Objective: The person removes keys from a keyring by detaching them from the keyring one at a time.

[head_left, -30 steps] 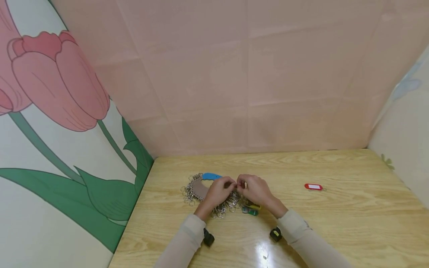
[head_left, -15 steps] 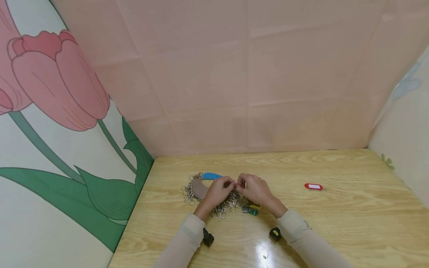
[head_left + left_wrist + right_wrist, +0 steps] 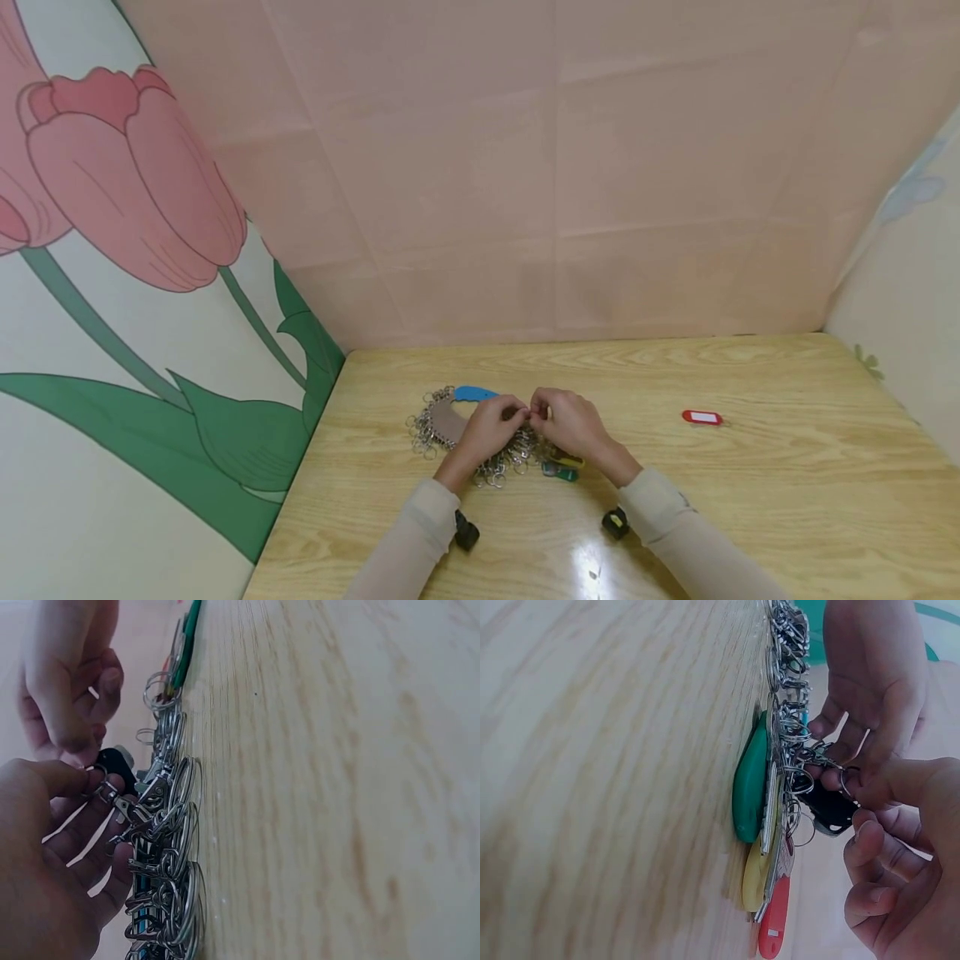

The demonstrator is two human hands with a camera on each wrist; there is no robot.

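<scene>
In the left wrist view, my left hand (image 3: 37,855) pinches a small split ring (image 3: 99,774) between thumb and forefinger; a metal swivel clasp hangs from the ring. My right hand (image 3: 922,877) pinches the end of a black-headed key (image 3: 826,804), right beside that ring. Both hands meet fingertip to fingertip over a crescent-shaped key holder (image 3: 446,423) with a blue handle (image 3: 475,393). Many metal clasps and rings (image 3: 176,892) line its edge, partly hidden by the left hand.
Close under the right hand lie keys with a green head (image 3: 750,784), a yellow head (image 3: 754,881) and a red head (image 3: 775,922). A red key tag (image 3: 702,417) with a white label lies farther right on the wooden table (image 3: 810,483). A pink sheet (image 3: 570,183) hangs behind.
</scene>
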